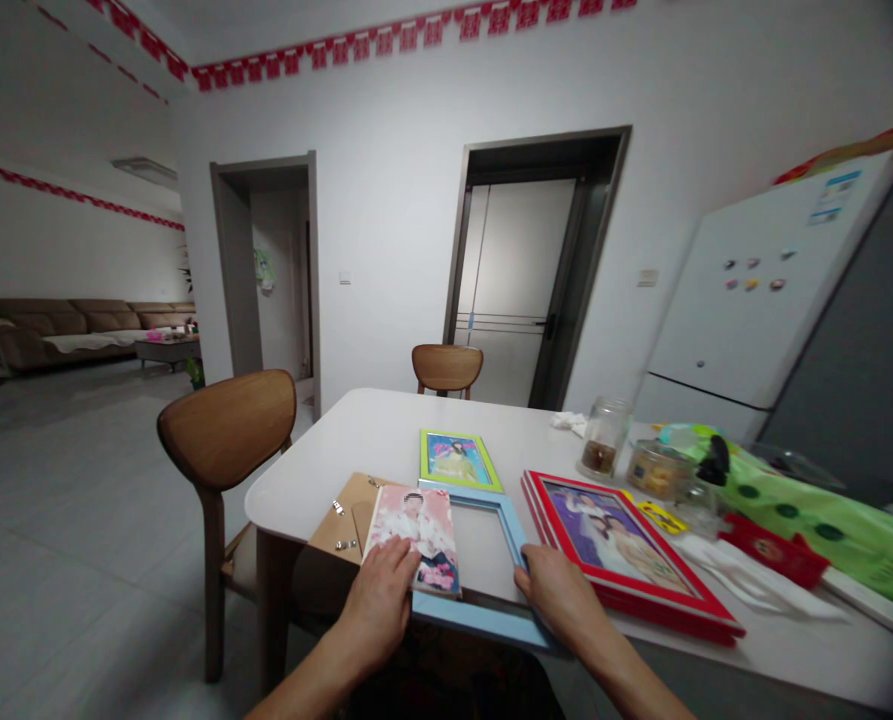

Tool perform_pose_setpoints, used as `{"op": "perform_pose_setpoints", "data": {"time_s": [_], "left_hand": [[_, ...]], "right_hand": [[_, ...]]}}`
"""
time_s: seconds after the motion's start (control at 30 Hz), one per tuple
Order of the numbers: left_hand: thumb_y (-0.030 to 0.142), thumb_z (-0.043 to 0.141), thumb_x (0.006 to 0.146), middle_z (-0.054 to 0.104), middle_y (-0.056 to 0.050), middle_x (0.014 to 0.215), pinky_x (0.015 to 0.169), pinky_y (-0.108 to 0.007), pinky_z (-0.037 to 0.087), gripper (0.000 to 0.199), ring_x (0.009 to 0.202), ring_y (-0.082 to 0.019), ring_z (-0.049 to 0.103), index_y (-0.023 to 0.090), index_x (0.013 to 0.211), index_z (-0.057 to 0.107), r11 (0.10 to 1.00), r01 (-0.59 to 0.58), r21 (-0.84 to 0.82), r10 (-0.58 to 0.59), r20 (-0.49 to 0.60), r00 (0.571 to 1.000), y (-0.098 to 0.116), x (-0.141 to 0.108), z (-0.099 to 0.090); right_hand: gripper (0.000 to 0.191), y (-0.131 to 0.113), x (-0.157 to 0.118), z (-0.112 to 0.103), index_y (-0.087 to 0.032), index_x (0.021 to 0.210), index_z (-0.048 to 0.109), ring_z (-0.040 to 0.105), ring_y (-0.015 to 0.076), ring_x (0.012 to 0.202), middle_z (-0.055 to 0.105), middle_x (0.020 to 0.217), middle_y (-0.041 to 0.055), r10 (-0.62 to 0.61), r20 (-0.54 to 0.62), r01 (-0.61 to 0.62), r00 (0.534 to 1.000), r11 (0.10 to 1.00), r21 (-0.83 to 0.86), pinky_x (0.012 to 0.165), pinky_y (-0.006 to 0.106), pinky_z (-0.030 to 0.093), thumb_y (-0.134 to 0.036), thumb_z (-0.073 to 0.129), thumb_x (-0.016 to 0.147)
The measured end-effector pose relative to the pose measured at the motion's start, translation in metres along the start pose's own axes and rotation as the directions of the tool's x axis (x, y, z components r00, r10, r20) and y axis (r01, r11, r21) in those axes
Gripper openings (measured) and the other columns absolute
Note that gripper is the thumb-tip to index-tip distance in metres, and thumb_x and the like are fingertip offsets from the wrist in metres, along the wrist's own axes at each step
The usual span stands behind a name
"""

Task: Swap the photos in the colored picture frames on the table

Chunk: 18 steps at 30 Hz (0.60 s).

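Note:
My left hand (378, 595) lies on the lower left of a pink portrait photo (420, 535), fingers flat on its surface and holding nothing. The photo overlaps the left side of a light blue picture frame (512, 525), which is tilted at the table's near edge. My right hand (558, 590) is closed around the right side of that frame, and the table top shows through its opening. Under the photo's left edge is a brown backing board (345, 518) with metal clips. A lime green framed picture (457, 460) lies just beyond the blue frame.
Red framed pictures (618, 535) are stacked right of my right hand. Behind them stand a glass jar (603, 440) and a food container (657, 468), with a green bag (813, 515) farther right. Wooden chairs (228, 425) flank the white table (307, 465).

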<state>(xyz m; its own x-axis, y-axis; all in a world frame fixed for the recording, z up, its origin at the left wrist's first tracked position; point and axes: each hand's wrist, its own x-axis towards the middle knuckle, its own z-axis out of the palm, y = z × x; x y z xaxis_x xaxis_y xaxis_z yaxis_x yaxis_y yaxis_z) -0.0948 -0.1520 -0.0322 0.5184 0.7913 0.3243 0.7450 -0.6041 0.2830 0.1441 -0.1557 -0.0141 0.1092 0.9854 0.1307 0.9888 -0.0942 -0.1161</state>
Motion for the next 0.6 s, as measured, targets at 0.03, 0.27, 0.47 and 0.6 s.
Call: {"op": "perform_pose_setpoints", "data": {"time_s": [0.03, 0.27, 0.47, 0.6], "left_hand": [[0.006, 0.041, 0.065, 0.044, -0.009, 0.124, 0.099, -0.038, 0.023, 0.052, 0.116, -0.021, 0.035, 0.016, 0.116, 0.046, 1.0, -0.002, 0.007, 0.002, 0.0, 1.0, 0.0, 0.001, 0.001], [0.007, 0.036, 0.073, 0.049, -0.011, 0.118, 0.095, -0.039, 0.031, 0.043, 0.111, -0.022, 0.042, 0.014, 0.112, 0.05, 0.99, 0.006, -0.141, -0.028, -0.158, 0.987, -0.007, 0.007, -0.004], [0.027, 0.037, 0.08, 0.061, -0.01, 0.099, 0.083, -0.038, 0.041, 0.031, 0.093, -0.023, 0.055, 0.013, 0.1, 0.056, 0.658, 0.023, -0.753, -0.45, -0.368, 0.814, 0.008, 0.029, -0.036], [0.042, 0.045, 0.076, 0.064, -0.011, 0.091, 0.078, -0.036, 0.045, 0.039, 0.087, -0.024, 0.058, 0.011, 0.097, 0.055, 0.082, -0.114, -0.99, -0.52, -0.14, 0.843, 0.043, 0.036, -0.02]], "right_hand": [[0.02, -0.001, 0.0, 0.0, -0.011, 0.078, 0.058, 0.059, 0.0221, 0.08, 0.062, 0.084, 0.0157, 0.0, 0.003, 0.0, 1.0, 1.0, -0.003, 0.066, 0.028, 0.039, -0.019, 0.04, 0.076], [0.024, -0.008, -0.004, -0.006, -0.009, 0.089, 0.059, 0.054, 0.0246, 0.091, 0.058, 0.097, 0.0173, -0.046, -0.128, 0.059, 0.991, 0.993, 0.103, 0.079, 0.032, 0.039, -0.02, 0.044, 0.073], [0.036, -0.044, -0.005, -0.009, -0.011, 0.102, 0.054, 0.058, 0.0187, 0.079, 0.062, 0.09, 0.0109, -0.021, -0.092, 0.083, 0.995, 0.671, 0.737, 0.075, 0.032, 0.044, -0.029, 0.046, 0.072], [0.05, -0.071, -0.002, -0.005, -0.014, 0.117, 0.037, 0.061, 0.0166, 0.069, 0.063, 0.086, 0.0083, 0.073, 0.165, -0.171, 0.984, 0.076, 0.982, 0.058, 0.028, 0.047, -0.036, 0.042, 0.073]]}}
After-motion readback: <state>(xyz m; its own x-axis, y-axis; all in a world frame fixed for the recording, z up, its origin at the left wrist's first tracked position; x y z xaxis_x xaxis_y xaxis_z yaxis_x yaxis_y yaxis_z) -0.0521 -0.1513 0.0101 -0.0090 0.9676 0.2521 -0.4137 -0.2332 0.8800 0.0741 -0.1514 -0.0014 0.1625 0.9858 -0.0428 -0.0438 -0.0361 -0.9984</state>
